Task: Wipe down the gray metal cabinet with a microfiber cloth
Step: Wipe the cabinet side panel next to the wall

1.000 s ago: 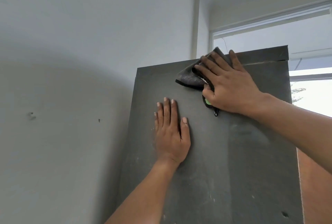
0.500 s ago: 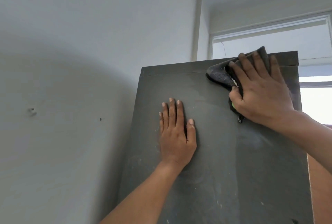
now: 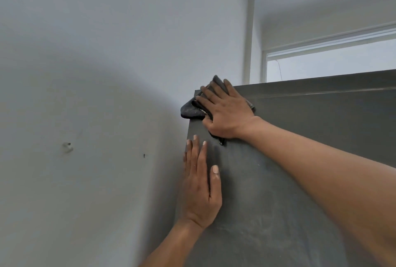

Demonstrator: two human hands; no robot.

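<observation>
Pale walls and a high window (image 3: 330,61) frame the upper part of the gray metal cabinet (image 3: 300,129), whose broad face fills the lower right of the head view and runs up to a narrow band along its top edge. We see the microfiber cloth (image 3: 191,110) — dark, bunched, speckled with pale dust — at the cabinet's top left corner, part of it lapping past the left edge toward the wall (image 3: 85,74). Our right hand (image 3: 227,112) presses the cloth flat against the metal, fingers spread and nearly straight over it, thumb tucked along its lower side; it lies on the cloth rather than closing round it. Our left hand (image 3: 201,183) rests just below, palm flat on the panel beside the left edge, fingers straight and together, holding nothing — we judge that it braces the body.

As to progress, we judge the wipe to be in its early part. The strip near the top looks even and darker, whereas the panel below the hands carries cloudy smears, pale streaks and flecks of dust. That lower face, and whatever lies outside the view, remains to be wiped.

No brand, label or legible writing shows on the cabinet, the cloth or the walls.
</observation>
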